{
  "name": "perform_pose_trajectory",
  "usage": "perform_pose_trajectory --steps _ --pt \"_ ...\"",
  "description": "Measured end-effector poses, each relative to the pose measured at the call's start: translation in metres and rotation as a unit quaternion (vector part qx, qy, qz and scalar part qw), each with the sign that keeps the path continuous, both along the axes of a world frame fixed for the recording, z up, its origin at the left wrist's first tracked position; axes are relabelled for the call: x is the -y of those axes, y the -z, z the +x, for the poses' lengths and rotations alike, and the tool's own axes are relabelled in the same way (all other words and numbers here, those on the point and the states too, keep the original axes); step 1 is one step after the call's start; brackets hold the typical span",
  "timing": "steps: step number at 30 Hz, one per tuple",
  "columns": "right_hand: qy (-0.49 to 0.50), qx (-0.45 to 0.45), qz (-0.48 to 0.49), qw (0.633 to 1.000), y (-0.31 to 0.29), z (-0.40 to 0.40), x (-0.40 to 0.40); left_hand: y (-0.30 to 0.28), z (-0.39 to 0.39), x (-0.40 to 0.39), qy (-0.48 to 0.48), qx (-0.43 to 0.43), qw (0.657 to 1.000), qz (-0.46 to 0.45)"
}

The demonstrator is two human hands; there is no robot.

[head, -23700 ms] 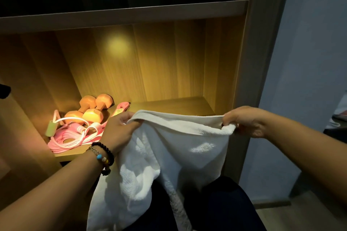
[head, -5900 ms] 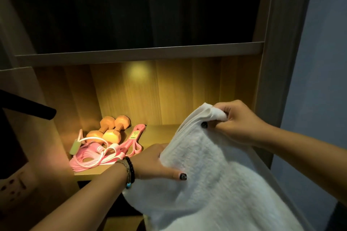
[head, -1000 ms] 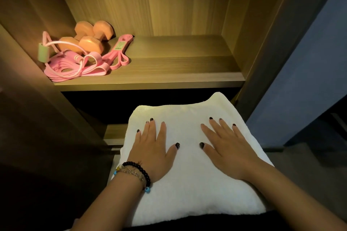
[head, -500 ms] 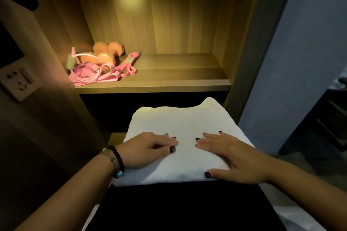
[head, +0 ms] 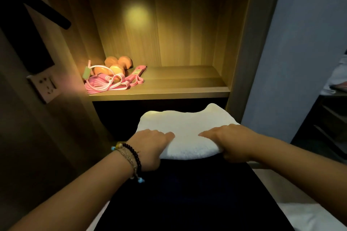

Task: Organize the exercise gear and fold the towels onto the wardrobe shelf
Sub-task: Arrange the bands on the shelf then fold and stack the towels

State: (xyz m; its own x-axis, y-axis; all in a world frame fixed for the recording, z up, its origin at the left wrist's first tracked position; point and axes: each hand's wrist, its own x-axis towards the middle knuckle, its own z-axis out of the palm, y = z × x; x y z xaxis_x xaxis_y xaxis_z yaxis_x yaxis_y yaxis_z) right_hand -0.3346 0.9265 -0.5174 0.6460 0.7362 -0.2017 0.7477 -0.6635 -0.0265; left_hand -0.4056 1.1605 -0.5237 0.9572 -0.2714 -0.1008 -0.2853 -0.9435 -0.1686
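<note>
The towel (head: 187, 129) is fluffy white terry cloth; the shelf (head: 180, 82) is matt wood-grain; 2 dumbbells (head: 114, 65) look smooth.

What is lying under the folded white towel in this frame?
The folded white towel rests on a dark surface, probably the person's lap. The left hand and right hand grip its near edge, fingers tucked beneath and hidden.

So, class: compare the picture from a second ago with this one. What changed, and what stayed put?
Both hands slid back from flat on top of the folded white towel to its near edge: the left hand and right hand now grip it there. The orange dumbbells and pink bands stayed on the wardrobe shelf.
</note>
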Motion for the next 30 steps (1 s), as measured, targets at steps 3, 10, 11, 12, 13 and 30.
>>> perform_pose_trajectory --steps 3,10,11,12,13,30 --pt "0.002 0.019 0.027 0.999 -0.016 -0.003 0.008 -0.026 -0.002 -0.013 0.001 -0.012 0.995 -0.1" --pt "-0.009 -0.139 0.101 0.985 -0.076 -0.013 0.026 -0.082 -0.016 -0.036 0.034 -0.097 0.944 -0.313" --pt "-0.014 -0.171 0.113 0.979 -0.086 -0.013 0.029 -0.092 -0.018 -0.04 0.04 -0.104 0.937 -0.332" --pt "-0.02 -0.2 0.126 0.971 -0.095 -0.011 0.031 -0.1 -0.018 -0.044 0.045 -0.11 0.931 -0.344" --pt "-0.023 -0.223 0.137 0.965 -0.101 -0.008 0.033 -0.106 -0.016 -0.048 0.045 -0.115 0.928 -0.351" --pt "0.443 -0.296 0.545 0.647 0.002 0.072 0.044 0.011 0.043 -0.073 -0.297 -0.149 0.603 -0.725"
